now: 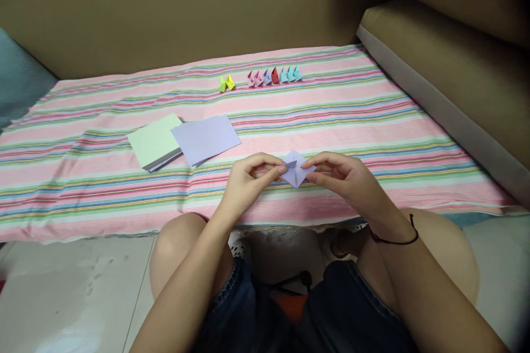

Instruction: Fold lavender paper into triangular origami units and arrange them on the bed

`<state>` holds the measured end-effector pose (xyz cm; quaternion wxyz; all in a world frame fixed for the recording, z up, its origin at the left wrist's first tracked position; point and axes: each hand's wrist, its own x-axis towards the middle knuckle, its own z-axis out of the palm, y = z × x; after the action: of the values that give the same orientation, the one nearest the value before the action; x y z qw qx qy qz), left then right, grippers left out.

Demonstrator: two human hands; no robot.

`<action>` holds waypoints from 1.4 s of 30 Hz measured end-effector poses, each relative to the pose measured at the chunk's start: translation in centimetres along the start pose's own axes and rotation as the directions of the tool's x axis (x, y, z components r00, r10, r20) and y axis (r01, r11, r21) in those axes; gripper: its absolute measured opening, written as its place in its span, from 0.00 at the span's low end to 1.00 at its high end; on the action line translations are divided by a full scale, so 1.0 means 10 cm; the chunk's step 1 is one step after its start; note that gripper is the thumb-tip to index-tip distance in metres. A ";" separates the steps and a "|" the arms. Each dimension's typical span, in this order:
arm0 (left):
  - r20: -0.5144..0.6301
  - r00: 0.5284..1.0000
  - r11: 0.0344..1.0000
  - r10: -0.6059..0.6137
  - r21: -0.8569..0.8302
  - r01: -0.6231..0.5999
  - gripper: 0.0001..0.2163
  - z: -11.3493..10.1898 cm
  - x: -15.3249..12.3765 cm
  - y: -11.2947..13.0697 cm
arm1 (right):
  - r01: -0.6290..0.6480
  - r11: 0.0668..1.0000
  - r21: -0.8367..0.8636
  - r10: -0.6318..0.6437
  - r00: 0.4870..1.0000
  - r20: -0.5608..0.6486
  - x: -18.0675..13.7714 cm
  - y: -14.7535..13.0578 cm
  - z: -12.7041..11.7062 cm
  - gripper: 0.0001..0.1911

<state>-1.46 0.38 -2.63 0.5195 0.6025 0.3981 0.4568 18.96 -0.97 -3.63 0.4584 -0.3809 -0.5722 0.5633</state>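
Observation:
A small piece of folded lavender paper (296, 176), roughly diamond-shaped with raised flaps, is held up between my two hands near the front of the striped cloth. My left hand (252, 176) pinches its left corner between thumb and fingertips. On the opposite corner, my right hand (343, 176) has a similar thumb-and-finger pinch; a dark cord bracelet circles that wrist. Creases show across the paper's middle, while its outer corners are partly hidden by my fingertips.
Lavender sheets (207, 139) overlap a stack of pale green paper (155, 140) at the left. Farther back stand several small folded paper pieces (275, 75) in a row, with two yellow-green ones (226, 84) apart. Brown cushions (447, 77) border the striped cloth (339, 127) on the right.

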 end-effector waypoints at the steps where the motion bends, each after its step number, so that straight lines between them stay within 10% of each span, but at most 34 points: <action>1: 0.015 1.000 1.000 0.008 -0.001 -0.008 0.05 -0.01 0.00 0.01 | 0.005 1.000 -0.006 -0.005 1.000 -0.010 0.00 -0.01 0.00 0.07; 42: -0.059 0.959 0.949 0.278 0.171 -0.265 0.02 0.03 -0.02 -0.01 | 0.115 0.986 -0.122 -0.140 0.965 -0.221 -0.01 0.01 0.13 0.06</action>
<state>-1.19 0.10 -2.81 0.3841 0.6722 0.3682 0.5147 17.78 -1.47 -3.71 0.5351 -0.4298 -0.5687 0.4533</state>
